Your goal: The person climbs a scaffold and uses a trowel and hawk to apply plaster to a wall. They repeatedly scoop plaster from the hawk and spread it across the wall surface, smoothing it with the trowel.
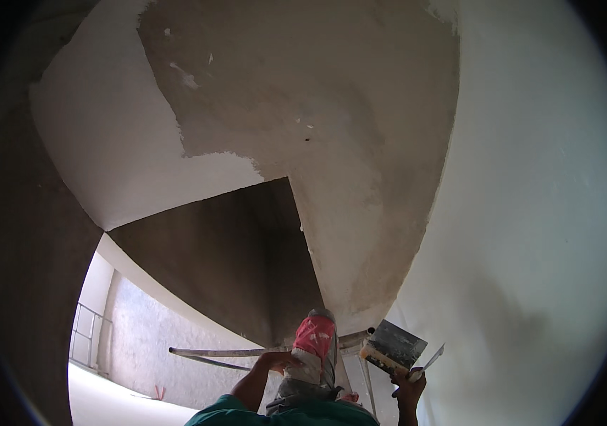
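Observation:
My left hand (280, 361) rests on my leg (314, 339), which has red and pale patches spattered with white, its fingers lying loosely over the pale fabric. At the lower right, my right hand (408, 387) grips a putty knife (427, 363) with a pale handle and upright blade. Just above that hand is a wide, dark plastering blade (392, 344) smeared with white, apparently held in the same hand. A metal tube (214, 352) runs behind my leg.
A grey plastered surface (367, 106) with ragged white coating (97, 135) fills the upper view, bordering a dark triangular opening (225, 248). A white wall (523, 177) stands at right. At lower left are a pale lower surface (144, 326) and a metal railing (90, 334).

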`<state>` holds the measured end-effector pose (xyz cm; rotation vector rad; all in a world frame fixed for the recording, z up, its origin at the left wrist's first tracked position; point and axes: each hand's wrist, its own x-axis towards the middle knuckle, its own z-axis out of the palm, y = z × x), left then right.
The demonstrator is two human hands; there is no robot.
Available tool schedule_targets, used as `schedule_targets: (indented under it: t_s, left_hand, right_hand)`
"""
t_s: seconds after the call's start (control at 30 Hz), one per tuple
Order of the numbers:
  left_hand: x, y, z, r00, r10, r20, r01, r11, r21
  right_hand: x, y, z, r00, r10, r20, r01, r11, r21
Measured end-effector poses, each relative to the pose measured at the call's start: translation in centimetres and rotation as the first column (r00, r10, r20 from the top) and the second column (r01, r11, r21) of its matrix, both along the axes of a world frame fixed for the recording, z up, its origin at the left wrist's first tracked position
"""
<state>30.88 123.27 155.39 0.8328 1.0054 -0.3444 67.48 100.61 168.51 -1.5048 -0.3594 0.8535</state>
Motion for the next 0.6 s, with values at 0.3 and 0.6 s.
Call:
schedule_targets:
  t_s: [0.3, 0.6]
  left_hand:
    - [-2.9, 1.0, -3.4, 0.978, 0.105, 0.182, -0.090, 0.992, -0.093]
    - [-3.2, -4.6, -4.7, 0.670, 0.731, 0.131, -0.742, 0.653, 0.151]
  right_hand:
    - [0.1, -0.1, 1.1, 1.000, 0.006, 0.003, -0.006, 1.000, 0.010]
    - [-0.2, -0.2, 0.7, 0.999, -0.005, -0.033, 0.006, 1.000, 0.021]
